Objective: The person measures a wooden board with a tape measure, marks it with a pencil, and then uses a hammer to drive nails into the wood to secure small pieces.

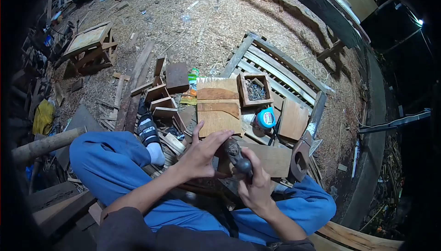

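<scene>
My right hand (256, 184) is closed around a hammer (236, 153) with a dark metal head and a rounded knob at one end. The hammer is close above a brown piece of wood (223, 164) between my hands, mostly hidden. My left hand (204, 152) grips that wood from the left, its fingers reaching over the top beside the hammer head. Just beyond my hands lies a light wooden board (218, 121) carrying two darker wood pieces (218, 108). A square wooden box (255, 90) of nails and a blue-lidded jar (265, 118) sit to its right.
Small wooden stands (163, 101) and a brown block (177, 77) are left of the board. A slatted wooden frame (285, 69) lies beyond the box. A handsaw handle (299, 161) is by my right knee. Wood shavings (183, 26) cover the ground around a low stool (89, 42).
</scene>
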`<state>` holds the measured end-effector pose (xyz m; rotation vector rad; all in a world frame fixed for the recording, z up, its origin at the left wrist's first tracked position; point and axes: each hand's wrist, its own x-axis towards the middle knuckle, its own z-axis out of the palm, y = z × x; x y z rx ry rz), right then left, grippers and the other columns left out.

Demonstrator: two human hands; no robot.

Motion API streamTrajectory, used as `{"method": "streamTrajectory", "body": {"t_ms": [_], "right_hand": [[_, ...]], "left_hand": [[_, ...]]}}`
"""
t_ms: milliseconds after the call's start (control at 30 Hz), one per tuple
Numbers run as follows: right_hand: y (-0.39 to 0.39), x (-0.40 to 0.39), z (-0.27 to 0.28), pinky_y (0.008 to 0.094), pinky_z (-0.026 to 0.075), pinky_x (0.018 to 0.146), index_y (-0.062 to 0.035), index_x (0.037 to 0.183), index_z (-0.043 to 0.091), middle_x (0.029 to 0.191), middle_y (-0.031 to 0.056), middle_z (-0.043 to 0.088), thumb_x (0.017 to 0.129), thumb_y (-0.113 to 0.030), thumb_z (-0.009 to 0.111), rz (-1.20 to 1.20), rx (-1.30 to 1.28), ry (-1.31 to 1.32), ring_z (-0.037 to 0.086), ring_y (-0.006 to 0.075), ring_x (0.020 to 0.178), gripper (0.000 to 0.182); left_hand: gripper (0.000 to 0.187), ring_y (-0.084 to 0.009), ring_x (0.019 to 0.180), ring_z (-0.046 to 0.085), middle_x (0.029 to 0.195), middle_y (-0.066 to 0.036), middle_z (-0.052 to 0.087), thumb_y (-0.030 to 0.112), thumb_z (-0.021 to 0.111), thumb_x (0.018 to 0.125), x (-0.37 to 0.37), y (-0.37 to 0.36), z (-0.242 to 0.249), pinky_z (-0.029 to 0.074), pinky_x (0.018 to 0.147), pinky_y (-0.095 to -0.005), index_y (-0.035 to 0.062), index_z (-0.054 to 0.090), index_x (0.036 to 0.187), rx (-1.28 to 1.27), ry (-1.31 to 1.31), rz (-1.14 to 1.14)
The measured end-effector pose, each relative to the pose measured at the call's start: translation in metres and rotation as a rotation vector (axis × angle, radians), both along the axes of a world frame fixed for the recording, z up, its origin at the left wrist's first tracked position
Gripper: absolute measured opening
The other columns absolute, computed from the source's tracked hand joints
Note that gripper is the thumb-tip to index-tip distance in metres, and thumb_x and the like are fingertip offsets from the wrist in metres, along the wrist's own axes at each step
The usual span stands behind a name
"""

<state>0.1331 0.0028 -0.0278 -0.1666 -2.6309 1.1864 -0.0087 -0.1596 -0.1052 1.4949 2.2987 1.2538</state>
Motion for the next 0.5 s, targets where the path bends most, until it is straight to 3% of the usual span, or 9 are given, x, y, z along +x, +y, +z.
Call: {"method": "streamTrajectory", "body": {"t_ms": [67, 167, 267, 300, 367, 433, 500], "right_hand": [[0.0, 0.001, 0.004, 0.0465, 0.06, 0.084, -0.0072, 0.149, 0.048, 0.124, 0.0253, 0.07, 0.089, 0.004, 0.071, -0.033, -0.037, -0.004, 0.074, 0.0438, 0.105, 0.065], [0.006, 0.008, 0.006, 0.043, 0.06, 0.084, -0.0044, 0.149, 0.048, 0.122, 0.0245, 0.07, 0.095, -0.003, 0.073, -0.062, -0.066, 0.034, 0.076, 0.0369, 0.103, 0.059], [0.012, 0.022, 0.006, 0.0377, 0.059, 0.08, 0.0036, 0.144, 0.049, 0.116, 0.0226, 0.068, 0.09, -0.004, 0.078, -0.116, 0.081, 0.357, 0.072, 0.029, 0.092, 0.062], [0.011, 0.023, 0.003, 0.0377, 0.059, 0.08, 0.0036, 0.144, 0.049, 0.116, 0.0226, 0.068, 0.09, -0.004, 0.078, -0.115, 0.079, 0.355, 0.072, 0.029, 0.092, 0.062], [0.008, 0.019, -0.007, 0.0374, 0.059, 0.077, 0.004, 0.146, 0.046, 0.114, 0.0226, 0.068, 0.09, -0.002, 0.076, -0.076, 0.084, 0.614, 0.071, 0.0313, 0.087, 0.064], [0.009, 0.011, -0.004, 0.0463, 0.06, 0.077, -0.0036, 0.152, 0.04, 0.114, 0.0264, 0.071, 0.091, 0.0, 0.072, 0.018, 0.18, 0.208, 0.075, 0.0431, 0.094, 0.068], [0.002, 0.009, -0.004, 0.0491, 0.06, 0.081, -0.0098, 0.152, 0.044, 0.116, 0.0259, 0.072, 0.093, 0.001, 0.068, -0.094, -0.132, -0.125, 0.074, 0.0452, 0.102, 0.064]], "left_hand": [[0.12, -0.0219, 0.144, 0.053, 0.15, -0.009, 0.058, 0.053, 0.093, 0.065, 0.001, -0.001, 0.0, 0.002, 0.128, -0.0651, 0.0096, 0.037, 0.161, -0.017, -0.038, -0.002], [0.122, -0.0215, 0.144, 0.053, 0.151, -0.009, 0.057, 0.053, 0.094, 0.064, 0.003, 0.0, -0.004, 0.002, 0.128, -0.0652, 0.0093, 0.035, 0.162, 0.006, -0.017, 0.017], [0.124, -0.0215, 0.144, 0.053, 0.152, -0.009, 0.056, 0.051, 0.094, 0.065, 0.003, -0.001, -0.003, 0.003, 0.128, -0.0651, 0.009, 0.032, 0.163, 0.0, -0.017, 0.009], [0.124, -0.0215, 0.144, 0.053, 0.152, -0.009, 0.056, 0.051, 0.094, 0.065, 0.004, -0.001, -0.004, 0.003, 0.128, -0.0651, 0.009, 0.032, 0.163, -0.002, -0.019, 0.01], [0.125, -0.0216, 0.144, 0.053, 0.153, -0.008, 0.055, 0.049, 0.094, 0.065, 0.004, 0.0, -0.007, 0.003, 0.128, -0.0648, 0.0091, 0.029, 0.164, 0.019, -0.005, 0.017], [0.126, -0.0222, 0.144, 0.053, 0.152, -0.009, 0.055, 0.049, 0.094, 0.065, 0.003, -0.002, -0.004, 0.002, 0.128, -0.0649, 0.0091, 0.028, 0.165, -0.015, -0.02, 0.006], [0.127, -0.0228, 0.143, 0.053, 0.152, -0.01, 0.055, 0.05, 0.094, 0.065, 0.003, -0.002, -0.002, 0.002, 0.128, -0.065, 0.0092, 0.027, 0.165, -0.045, -0.028, -0.023]]}}
